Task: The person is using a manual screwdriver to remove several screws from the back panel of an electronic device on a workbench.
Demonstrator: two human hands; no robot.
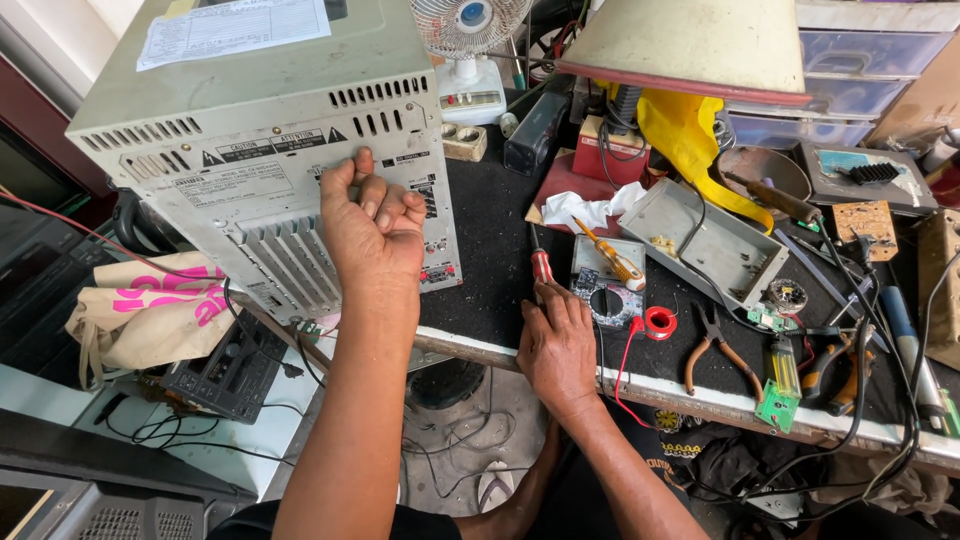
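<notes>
On the cluttered counter [500, 250], the left hand [372, 222] is pressing, fingers curled together, against the rear panel of a grey vented metal casing [250, 130] standing at the counter's left end. The right hand [556, 340] is resting at the front edge, closing on a red-handled screwdriver [541, 266] beside a multimeter [606, 282] and pliers [718, 350].

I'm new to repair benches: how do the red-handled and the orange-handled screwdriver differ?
The red-handled screwdriver lies on the black mat under the right hand; the orange-handled screwdriver rests untouched across the multimeter. The red one points straight away, the orange one lies diagonally. Both lie flat.
</notes>
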